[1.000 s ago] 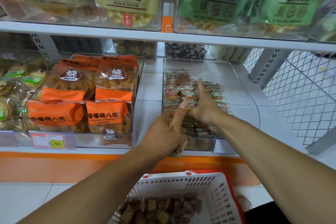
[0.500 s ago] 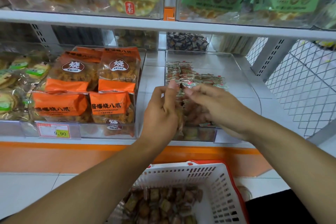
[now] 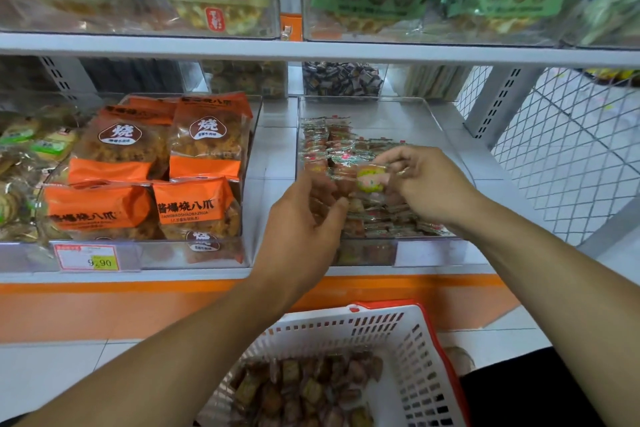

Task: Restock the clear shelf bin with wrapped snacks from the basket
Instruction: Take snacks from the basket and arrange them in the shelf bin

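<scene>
The clear shelf bin (image 3: 429, 252) stands on the lower shelf, right of centre, with rows of small wrapped snacks (image 3: 325, 139) along its left side and front. Over the bin's middle, my right hand (image 3: 427, 184) pinches one wrapped snack (image 3: 371, 178) with a yellow, green and pink label. My left hand (image 3: 301, 232) hovers at the bin's front left corner, fingers curled round a small bunch of brownish wrapped snacks (image 3: 323, 189). Below, the white basket (image 3: 410, 354) with a red rim holds several brown wrapped snacks (image 3: 311, 392).
A bin of orange snack bags (image 3: 194, 163) sits to the left, with a price tag (image 3: 86, 258) on its front. The upper shelf edge (image 3: 311, 52) overhangs the bins. A wire mesh panel (image 3: 571, 149) closes the right side. Dark candies (image 3: 341, 80) fill a rear bin.
My right hand has lifted off the snacks it was pressing and now pinches a single snack. My left hand has risen over the bin's front corner, close to the right hand.
</scene>
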